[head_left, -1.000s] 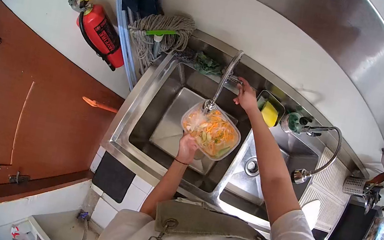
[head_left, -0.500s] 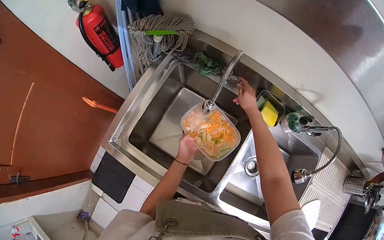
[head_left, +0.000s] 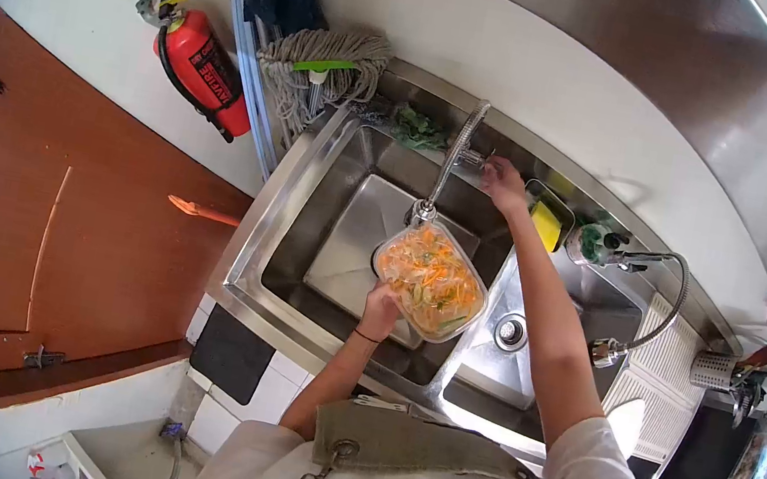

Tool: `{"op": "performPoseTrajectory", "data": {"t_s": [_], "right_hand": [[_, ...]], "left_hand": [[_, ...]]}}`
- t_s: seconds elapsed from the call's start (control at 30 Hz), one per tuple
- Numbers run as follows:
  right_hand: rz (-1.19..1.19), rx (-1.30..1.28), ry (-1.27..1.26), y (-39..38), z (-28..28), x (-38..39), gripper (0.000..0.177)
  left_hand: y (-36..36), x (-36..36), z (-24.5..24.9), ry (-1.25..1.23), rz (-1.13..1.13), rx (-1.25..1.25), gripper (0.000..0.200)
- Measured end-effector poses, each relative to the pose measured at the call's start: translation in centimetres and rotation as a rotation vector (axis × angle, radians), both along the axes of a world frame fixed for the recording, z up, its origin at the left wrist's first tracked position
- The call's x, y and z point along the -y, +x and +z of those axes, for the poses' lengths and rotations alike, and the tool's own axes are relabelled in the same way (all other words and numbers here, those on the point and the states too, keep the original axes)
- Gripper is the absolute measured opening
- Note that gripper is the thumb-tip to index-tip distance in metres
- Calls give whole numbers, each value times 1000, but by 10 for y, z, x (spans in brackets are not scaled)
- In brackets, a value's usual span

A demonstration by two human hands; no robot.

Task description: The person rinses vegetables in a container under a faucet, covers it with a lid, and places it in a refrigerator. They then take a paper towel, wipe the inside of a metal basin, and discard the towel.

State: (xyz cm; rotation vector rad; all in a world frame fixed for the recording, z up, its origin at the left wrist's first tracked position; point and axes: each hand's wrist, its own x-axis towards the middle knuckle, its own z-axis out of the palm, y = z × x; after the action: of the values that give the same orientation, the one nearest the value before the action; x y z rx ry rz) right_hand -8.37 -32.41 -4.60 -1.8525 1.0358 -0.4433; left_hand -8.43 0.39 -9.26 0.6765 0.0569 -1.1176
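A clear plastic container (head_left: 432, 283) of shredded orange and pale vegetables is above the large left sink basin (head_left: 301, 216). My left hand (head_left: 381, 310) grips its near left edge, with the fingers partly hidden beneath. The spout of the left faucet (head_left: 460, 146) ends at the container's far edge. Beyond the basin, my right hand (head_left: 506, 185) has its fingers curled at the small faucet handle (head_left: 474, 157). Whatever part of the handle lies inside those fingers is hidden.
Right of the hands are a yellow sponge (head_left: 545, 226) in a holder, a bottle (head_left: 594, 244) and a second faucet (head_left: 679, 289) over the smaller basin (head_left: 510, 362). A green scrubber (head_left: 417, 129) and mop head (head_left: 332, 63) sit at back left. A fire extinguisher (head_left: 208, 73) hangs left.
The container in my left hand has moved slightly right and nearer to me, away from beneath the spout. My right hand has shifted a little to the right at the faucet handle.
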Motion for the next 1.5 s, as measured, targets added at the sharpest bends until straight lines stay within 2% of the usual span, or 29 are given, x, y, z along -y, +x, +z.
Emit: {"op": "performPoseTrajectory", "data": {"t_s": [0.03, 0.1, 0.2, 0.27, 0.33, 0.37, 0.43, 0.47, 0.5, 0.57, 0.6, 0.67, 0.77, 0.9, 1.0, 1.07, 1.1, 1.17, 1.2, 1.23, 1.33, 1.5], "right_hand": [[-4, -2, -1, -8, 2, -9, 23], [42, 112, -255, -31, 9, -41, 19], [176, 80, -213, -56, 59, -112, 16], [240, 84, -230, -71, 62, -145, 16], [439, 65, -403, -82, 63, -169, 22], [434, 64, -401, -85, 65, -178, 22], [467, -50, -485, -88, 71, -191, 32], [519, -108, -470, -91, 63, -191, 46], [516, -109, -471, -92, 65, -195, 46], [562, -269, -514, -93, 69, -203, 63], [556, -270, -513, -93, 74, -206, 63], [662, -546, -388, -95, 85, -212, 76], [720, -654, -317, -102, 91, -218, 79], [733, -710, -390, -126, 69, -228, 75], [615, -647, -479, -143, 58, -237, 79], [577, -661, -488, -152, 64, -240, 63], [573, -664, -487, -157, 61, -239, 63], [492, -600, -258, -167, 51, -235, 49], [475, -546, -280, -171, 63, -237, 43], [471, -549, -278, -175, 63, -238, 43], [409, -297, -269, -189, 61, -240, 43], [393, -169, -267, -198, 72, -246, 41]], "left_hand": [[0, 0, 9, -1, -4, -2, 56], [-2, -4, 26, 72, -82, -79, 59], [-2, -3, 31, 62, -91, -63, 61], [-1, -5, 19, 45, -105, -58, 62], [-1, -7, 16, 30, -121, -52, 62], [-1, -7, 18, 57, -122, -54, 62], [-1, -9, 21, 83, -125, -54, 61], [-2, -11, 22, 82, -144, -56, 60], [-3, -12, 23, 82, -165, -57, 59], [-4, -15, 24, 81, -194, -57, 57], [-5, -16, 23, 82, -219, -58, 55], [-5, -19, 17, 67, -252, -38, 55], [-12, -19, 26, 68, -265, -24, 50], [-24, -22, 24, 100, -306, -45, 45], [-33, -24, 17, 91, -353, -23, 46], [-35, -26, 15, 116, -452, -27, 49], [-36, -27, 16, 115, -456, -28, 49], [-39, -26, 18, 71, -517, -13, 50], [-41, -25, 20, 70, -522, -16, 50], [-44, -24, 21, 88, -526, 5, 50], [-47, -22, 20, 144, -537, 25, 50], [-53, -17, 16, 154, -538, 37, 49]]}}
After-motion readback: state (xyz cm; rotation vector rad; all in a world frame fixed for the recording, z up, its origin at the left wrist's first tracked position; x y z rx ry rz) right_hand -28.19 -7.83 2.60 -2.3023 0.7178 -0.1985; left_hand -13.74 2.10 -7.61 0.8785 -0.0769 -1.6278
